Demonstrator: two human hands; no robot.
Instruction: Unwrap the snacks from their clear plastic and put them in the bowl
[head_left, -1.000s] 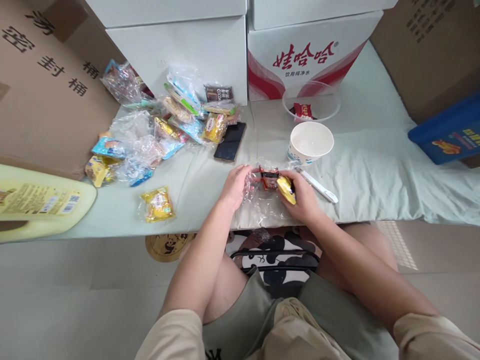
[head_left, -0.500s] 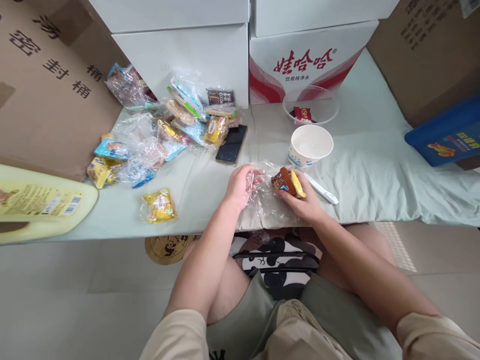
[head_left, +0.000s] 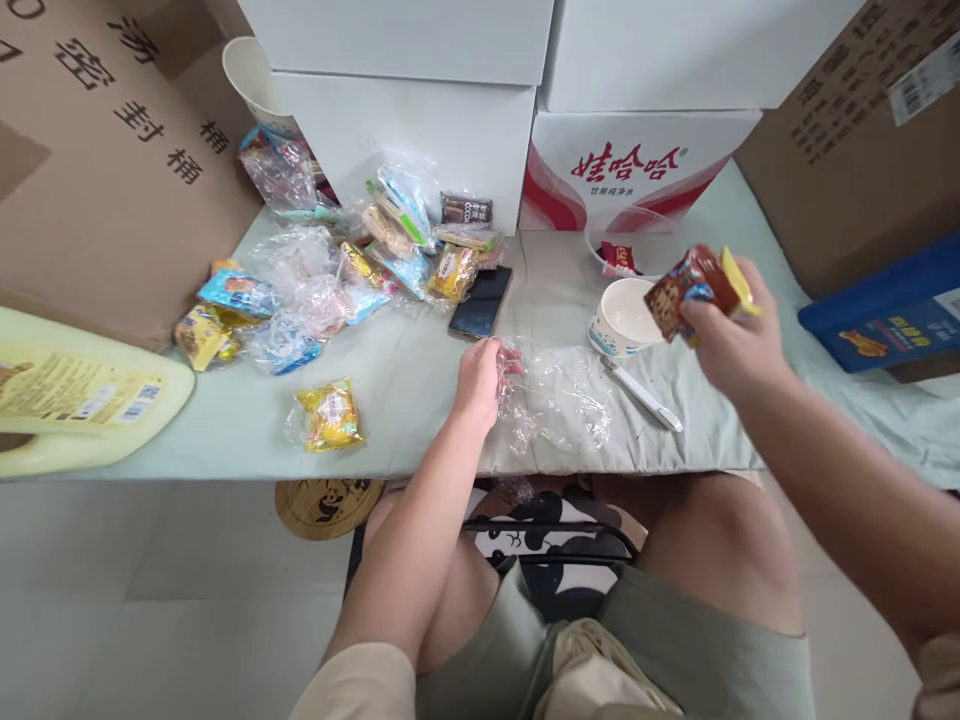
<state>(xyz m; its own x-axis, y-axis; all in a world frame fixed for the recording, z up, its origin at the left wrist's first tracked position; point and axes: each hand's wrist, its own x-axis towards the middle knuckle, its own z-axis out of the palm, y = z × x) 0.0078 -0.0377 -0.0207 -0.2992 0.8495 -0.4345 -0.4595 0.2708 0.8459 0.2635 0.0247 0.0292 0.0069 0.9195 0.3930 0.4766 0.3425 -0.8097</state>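
Raised over the right side of the cloth, my right hand [head_left: 739,335] is closed around a brown snack packet [head_left: 694,285] with a yellow packet [head_left: 739,283] against it. Just below and left of them stands a white paper bowl [head_left: 628,318], partly covered by the brown packet. My left hand [head_left: 484,378] rests on the cloth with curled fingers gripping the edge of a crumpled clear plastic bag [head_left: 562,395]. Beside the bag lies a white utility knife [head_left: 643,393]. A yellow wrapped snack [head_left: 328,415] sits left of my left hand.
A heap of wrapped snacks [head_left: 300,280] and a black phone [head_left: 482,303] lie at the left and centre. Behind the bowl is a clear plastic bowl [head_left: 652,262] with a red packet [head_left: 619,257]. White boxes [head_left: 405,130] form the back; a yellow jug [head_left: 90,400] stands left, a blue container [head_left: 885,310] right.
My right hand has lifted the brown and yellow packets up and to the right, away from the clear bag. My left hand stays with the bag. The view has shifted slightly.
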